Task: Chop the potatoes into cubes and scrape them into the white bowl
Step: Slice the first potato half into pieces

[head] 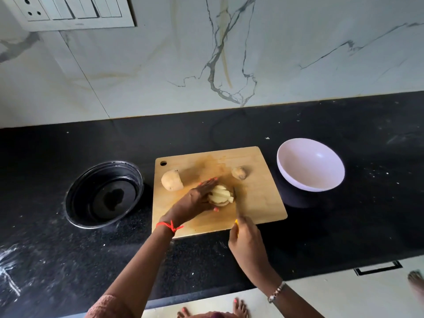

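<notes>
A black stone countertop (229,131) is pictured with three items set directly on it: a round black pan (103,196) at left, a wooden chopping board (259,198) in the middle and a white bowl (311,165) at right, each standing apart from its neighbour. White specks (376,174) are scattered across the surface.

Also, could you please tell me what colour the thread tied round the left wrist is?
Bright red-orange; the knotted wrist thread shows best in the head view.

left grip (202,196): arm stretched forward, fingers straight, thumb clasping inward | right grip (246,237): fingers curled tight
</notes>
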